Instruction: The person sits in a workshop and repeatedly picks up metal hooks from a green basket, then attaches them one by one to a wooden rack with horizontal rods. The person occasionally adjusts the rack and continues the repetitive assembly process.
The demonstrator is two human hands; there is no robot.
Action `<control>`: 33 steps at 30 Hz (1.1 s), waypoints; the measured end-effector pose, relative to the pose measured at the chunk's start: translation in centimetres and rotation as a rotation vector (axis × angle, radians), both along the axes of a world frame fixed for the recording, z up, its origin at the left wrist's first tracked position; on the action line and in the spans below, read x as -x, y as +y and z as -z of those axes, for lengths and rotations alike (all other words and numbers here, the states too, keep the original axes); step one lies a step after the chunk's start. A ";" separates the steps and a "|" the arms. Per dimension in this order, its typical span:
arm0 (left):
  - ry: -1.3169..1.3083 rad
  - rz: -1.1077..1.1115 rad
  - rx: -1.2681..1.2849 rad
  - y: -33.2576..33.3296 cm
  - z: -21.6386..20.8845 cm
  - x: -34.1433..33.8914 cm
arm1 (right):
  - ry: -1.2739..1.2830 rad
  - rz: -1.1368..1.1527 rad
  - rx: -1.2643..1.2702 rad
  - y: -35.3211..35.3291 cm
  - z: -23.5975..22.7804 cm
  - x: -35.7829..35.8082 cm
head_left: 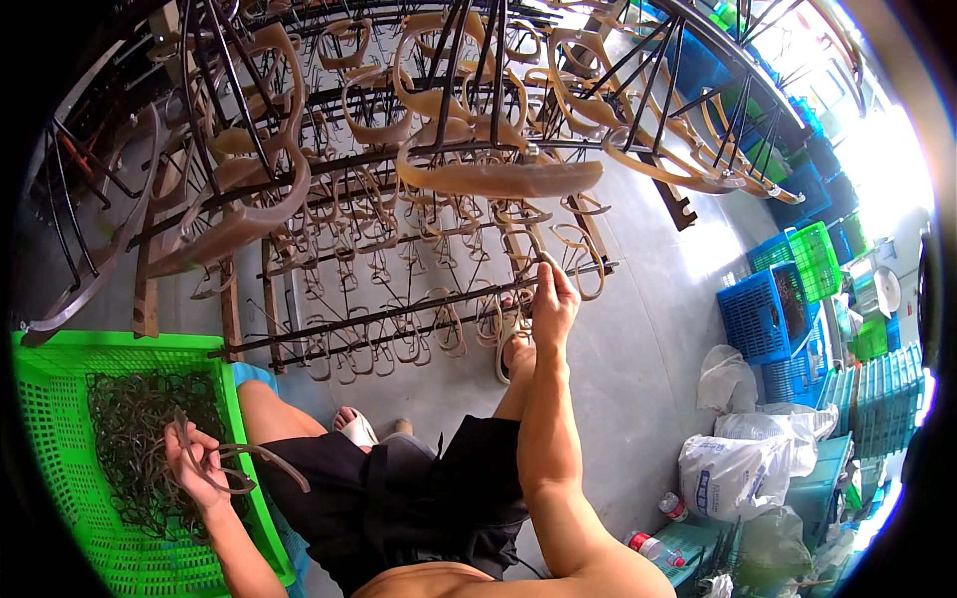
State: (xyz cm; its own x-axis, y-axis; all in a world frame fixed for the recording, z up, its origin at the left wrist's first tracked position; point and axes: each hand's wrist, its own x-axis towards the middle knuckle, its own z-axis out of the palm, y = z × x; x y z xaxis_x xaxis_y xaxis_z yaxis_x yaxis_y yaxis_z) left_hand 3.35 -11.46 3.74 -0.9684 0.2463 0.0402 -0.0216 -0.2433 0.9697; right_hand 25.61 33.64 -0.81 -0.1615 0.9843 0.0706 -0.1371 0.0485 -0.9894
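My left hand (pixel 199 466) grips a dark brown eyeglass frame (pixel 242 455) over the near side of a green plastic basket (pixel 254 399). Inside the basket lies a tangled heap of dark eyeglass frames (pixel 150 439). Out ahead, my right hand (pixel 554 299) is closed in a pinch at the right end of a lower rack rod, its fingertips on a light brown eyeglass frame (pixel 534 239). Another eyeglass frame (pixel 588 264) hangs just right of those fingers. The fingertips partly hide the spot where they grip.
A rack of black metal rods (pixel 379 324) holds rows of hanging frames, with spikes jutting close overhead. Blue crates (pixel 753 319), a green crate (pixel 815 261), white plastic bags (pixel 733 476) and a bottle (pixel 653 548) stand along the right. My feet are below the rack.
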 end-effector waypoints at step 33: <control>1.489 0.749 0.195 12.7 -0.5 -9.8 | 0.375 -0.711 0.987 -24.2 -4.6 -0.2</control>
